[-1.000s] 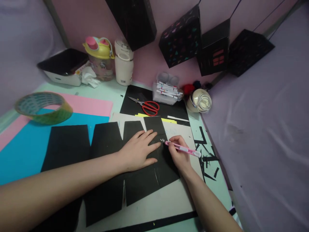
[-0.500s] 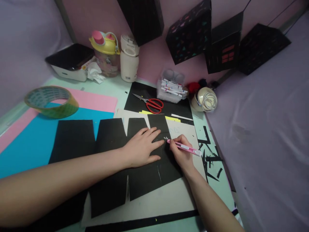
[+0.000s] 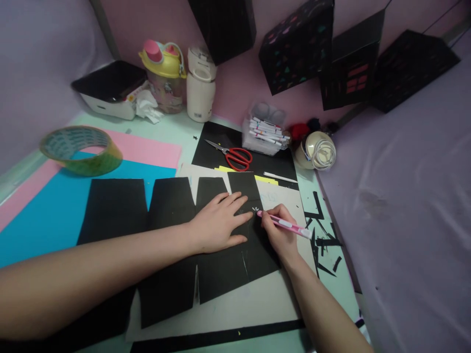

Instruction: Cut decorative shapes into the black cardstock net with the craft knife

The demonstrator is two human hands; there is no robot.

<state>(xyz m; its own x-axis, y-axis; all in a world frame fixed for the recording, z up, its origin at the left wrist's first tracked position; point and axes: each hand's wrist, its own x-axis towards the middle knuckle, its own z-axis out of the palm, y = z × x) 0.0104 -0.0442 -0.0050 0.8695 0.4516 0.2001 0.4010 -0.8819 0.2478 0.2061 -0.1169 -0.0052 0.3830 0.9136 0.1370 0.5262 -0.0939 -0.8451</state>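
A black sheet of paper (image 3: 169, 274) with notched edges lies across a pale board (image 3: 221, 314). Spread flat on it, my left hand (image 3: 224, 223) has its fingers apart and presses the sheet. My right hand (image 3: 281, 233) grips a slim pink craft knife (image 3: 289, 226) with a white slider. The knife's tip meets the sheet close to the left fingertips, by a small cluster of white petal-shaped marks (image 3: 255, 210). The blade itself is too small to make out. A thin pale line (image 3: 245, 264) runs lower down on the same sheet.
Red-handled scissors (image 3: 238, 159) and a white pen (image 3: 280, 177) lie behind the sheet, near a box of markers (image 3: 267, 137). A tape roll (image 3: 81, 152) sits at left on blue paper (image 3: 40, 215). Black scraps (image 3: 326, 241) lie at right. Black paper boxes (image 3: 298, 49) hang above.
The view has shifted slightly, so everything appears a little further right and up. My left hand stays on the sheet, and the craft knife stays at the small white marks.
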